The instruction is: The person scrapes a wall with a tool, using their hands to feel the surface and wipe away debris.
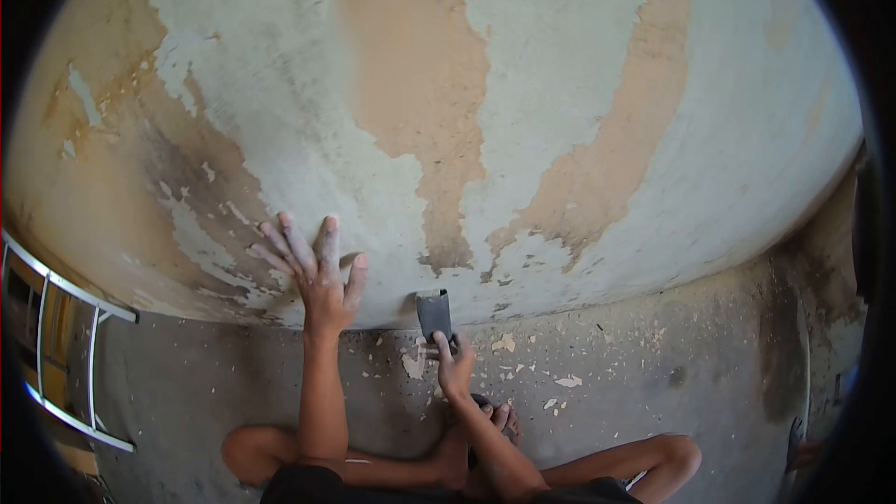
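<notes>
My left hand [322,271] lies against the peeling wall [392,196], its dusty fingers spread apart. Lower and to the right, my right hand [455,364] grips a dark grey flat rectangular piece [435,314] that looks like folded sandpaper. Thumb and fingers hold its lower end, and its upper end overlaps the foot of the wall. Pale green paint covers much of the wall, with bare tan patches [411,65] between ragged paint edges. A darker, stained patch [210,168] lies up and left of my left hand.
Paint flakes [567,381] litter the grey concrete floor [644,383] along the wall base. An aluminium ladder [91,364] is at the left. My crossed legs [392,471] and feet are below my hands. Part of a person's hand [805,454] shows at the lower right edge.
</notes>
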`<state>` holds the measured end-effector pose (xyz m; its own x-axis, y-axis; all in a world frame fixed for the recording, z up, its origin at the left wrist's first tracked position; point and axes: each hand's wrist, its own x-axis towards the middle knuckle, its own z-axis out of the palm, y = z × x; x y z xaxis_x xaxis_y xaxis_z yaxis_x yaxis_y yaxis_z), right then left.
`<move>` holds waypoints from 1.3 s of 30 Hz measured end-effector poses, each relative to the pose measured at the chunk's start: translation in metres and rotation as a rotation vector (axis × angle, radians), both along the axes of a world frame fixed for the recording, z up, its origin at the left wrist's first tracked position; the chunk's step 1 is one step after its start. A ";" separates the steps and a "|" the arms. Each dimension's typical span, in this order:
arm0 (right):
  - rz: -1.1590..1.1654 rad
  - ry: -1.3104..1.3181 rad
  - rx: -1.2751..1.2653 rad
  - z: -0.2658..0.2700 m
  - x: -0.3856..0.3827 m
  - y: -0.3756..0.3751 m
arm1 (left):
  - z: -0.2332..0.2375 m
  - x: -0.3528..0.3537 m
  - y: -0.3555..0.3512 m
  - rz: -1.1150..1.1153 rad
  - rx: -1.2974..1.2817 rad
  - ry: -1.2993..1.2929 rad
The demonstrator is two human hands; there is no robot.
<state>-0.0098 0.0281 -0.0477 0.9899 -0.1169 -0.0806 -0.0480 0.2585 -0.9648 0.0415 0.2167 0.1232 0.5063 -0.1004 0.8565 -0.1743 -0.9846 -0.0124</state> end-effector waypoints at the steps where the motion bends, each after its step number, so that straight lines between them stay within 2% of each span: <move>1: -0.040 0.034 0.041 -0.006 -0.004 -0.001 | 0.001 0.001 0.000 0.011 0.004 -0.007; 2: -0.072 0.076 0.081 -0.013 -0.007 -0.001 | -0.001 0.004 0.001 -0.033 -0.048 -0.032; 4: -0.076 -0.024 -0.087 0.040 0.005 -0.001 | -0.004 0.000 -0.001 -0.019 -0.070 0.010; 5: -0.092 0.002 -0.083 0.060 0.016 0.001 | -0.003 0.003 -0.002 -0.014 -0.082 -0.006; 7: -0.026 -0.179 0.149 0.089 0.033 0.003 | -0.002 0.003 -0.003 -0.011 -0.048 -0.009; 9: -0.038 -0.111 0.135 0.059 0.022 -0.003 | -0.001 0.005 -0.002 -0.011 -0.052 -0.026; 11: -0.041 -0.043 0.112 0.003 0.005 -0.007 | 0.000 0.005 0.001 -0.016 -0.034 -0.031; 13: -0.098 0.090 -0.068 -0.053 -0.010 -0.012 | -0.002 0.006 0.001 0.005 -0.018 -0.036; 14: -0.135 0.153 0.112 -0.023 -0.010 -0.009 | -0.002 0.006 0.001 0.003 -0.023 -0.039; 16: -0.133 -0.005 0.007 0.005 0.010 0.000 | -0.004 0.000 -0.002 0.016 -0.040 0.004; 17: -0.139 0.010 0.013 0.028 0.023 -0.002 | -0.002 0.005 -0.003 0.018 -0.051 -0.020; 19: -0.059 -0.195 0.018 0.074 0.038 -0.003 | -0.004 0.005 -0.002 0.032 -0.025 -0.028; 20: -0.085 -0.213 0.082 0.071 0.034 -0.002 | -0.004 0.004 -0.001 0.037 -0.015 -0.020; 22: -0.054 -0.019 0.062 0.010 0.014 -0.007 | 0.000 0.006 0.002 0.029 -0.006 -0.040; 23: -0.060 -0.031 0.061 -0.008 0.002 -0.012 | -0.002 0.004 0.003 0.033 -0.006 -0.030; 25: -0.090 0.211 0.119 -0.035 -0.014 -0.021 | -0.005 0.009 0.002 0.034 -0.008 -0.014; 27: -0.100 0.077 0.074 -0.021 -0.002 -0.016 | -0.005 0.006 -0.001 0.040 -0.022 -0.025; 30: -0.053 -0.185 0.127 0.071 0.028 -0.015 | -0.004 0.005 -0.008 0.042 -0.035 0.002; 33: -0.032 -0.141 0.109 0.065 0.026 -0.017 | 0.000 0.003 -0.004 0.038 -0.006 -0.014; 35: -0.024 -0.074 0.154 -0.010 0.010 -0.013 | 0.000 0.005 -0.003 0.032 0.011 -0.009; 37: -0.066 0.151 0.132 -0.059 -0.006 -0.015 | -0.001 0.004 -0.003 0.042 -0.001 0.002; 39: -0.045 0.076 0.126 -0.019 0.011 -0.013 | 0.003 0.012 -0.006 0.036 0.009 -0.010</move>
<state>0.0011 0.0152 -0.0667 0.9743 -0.1453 -0.1720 -0.1053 0.3812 -0.9185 0.0530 0.2103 0.1259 0.5014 -0.0899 0.8605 -0.1382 -0.9901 -0.0229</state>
